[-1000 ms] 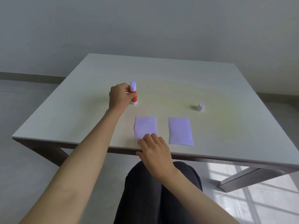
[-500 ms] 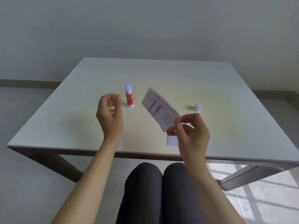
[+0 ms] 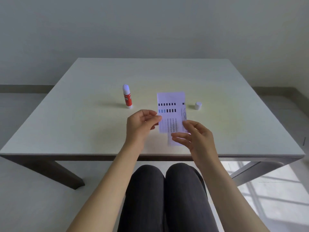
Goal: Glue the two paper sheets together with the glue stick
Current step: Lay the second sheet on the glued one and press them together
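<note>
A small paper sheet point(image 3: 170, 111) with dark printed marks is held upright above the table, printed side toward me. My left hand point(image 3: 142, 124) pinches its left edge and my right hand point(image 3: 195, 136) pinches its lower right corner. Below it, a second white sheet point(image 3: 172, 141) lies flat on the table, mostly hidden by the held sheet and my right hand. The red glue stick point(image 3: 127, 97) stands upright and uncapped, its white tip exposed, to the left of the sheets. Its white cap point(image 3: 198, 105) sits to the right.
The pale table point(image 3: 83, 123) has its front edge just below my hands. My knees in dark trousers show under that edge. Behind the table is a plain wall; floor lies on either side.
My left hand let go of the glue stick and came over to the sheet. My right hand lifted one sheet off the table and turned it upright, printed side facing me.
</note>
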A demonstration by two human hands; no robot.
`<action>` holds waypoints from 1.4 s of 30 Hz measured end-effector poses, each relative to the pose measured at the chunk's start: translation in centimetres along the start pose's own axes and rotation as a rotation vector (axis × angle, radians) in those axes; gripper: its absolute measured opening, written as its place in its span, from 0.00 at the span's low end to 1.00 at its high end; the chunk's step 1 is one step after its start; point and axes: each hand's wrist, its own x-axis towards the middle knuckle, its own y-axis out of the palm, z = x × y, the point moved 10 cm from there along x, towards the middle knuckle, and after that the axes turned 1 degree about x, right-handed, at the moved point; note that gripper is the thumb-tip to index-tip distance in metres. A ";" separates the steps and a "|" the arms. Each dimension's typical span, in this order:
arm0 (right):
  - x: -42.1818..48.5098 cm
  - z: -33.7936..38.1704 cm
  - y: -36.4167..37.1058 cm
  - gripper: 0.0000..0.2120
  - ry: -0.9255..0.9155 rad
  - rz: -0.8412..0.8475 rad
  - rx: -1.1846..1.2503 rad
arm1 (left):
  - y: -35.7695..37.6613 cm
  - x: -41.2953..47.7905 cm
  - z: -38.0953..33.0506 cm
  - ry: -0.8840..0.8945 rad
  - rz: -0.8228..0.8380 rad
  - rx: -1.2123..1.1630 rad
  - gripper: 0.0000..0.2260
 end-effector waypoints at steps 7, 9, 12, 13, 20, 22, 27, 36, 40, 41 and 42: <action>2.8 1.1 -3.1 0.09 0.016 0.023 -0.438 | 2.0 0.1 1.6 -0.010 0.044 0.265 0.11; 3.3 1.2 -4.3 0.09 -0.025 -0.046 -0.577 | 2.4 0.2 2.0 -0.009 0.043 0.332 0.11; 3.9 1.0 -5.2 0.11 -0.044 -0.102 -0.719 | 2.9 0.4 2.5 -0.010 0.039 0.401 0.11; 4.1 0.9 -5.4 0.12 -0.039 -0.104 -0.732 | 3.1 0.5 2.6 -0.011 0.038 0.417 0.11; 5.0 -0.6 -5.9 0.13 0.008 -0.104 -0.778 | 3.0 0.6 3.4 -0.014 0.045 0.456 0.12; 5.2 -0.5 -6.0 0.13 0.002 -0.110 -0.782 | 3.1 0.6 3.6 -0.010 0.047 0.465 0.12; 5.1 -0.5 -5.8 0.13 -0.027 -0.101 -0.866 | 3.1 0.6 3.9 0.007 0.043 0.506 0.12; 4.8 0.1 -4.5 0.08 -0.159 -0.082 -1.048 | 4.0 -0.1 2.9 0.147 -0.007 0.688 0.12; 4.6 0.4 -3.7 0.07 -0.210 -0.083 -1.132 | 4.8 -0.2 2.3 0.273 0.008 0.810 0.15; 4.5 0.4 -3.5 0.05 -0.231 -0.083 -1.143 | 5.3 -0.1 2.3 0.308 0.055 0.847 0.16; 4.3 0.6 -3.2 0.03 -0.262 -0.078 -1.168 | 6.0 0.0 2.4 0.351 0.123 0.917 0.18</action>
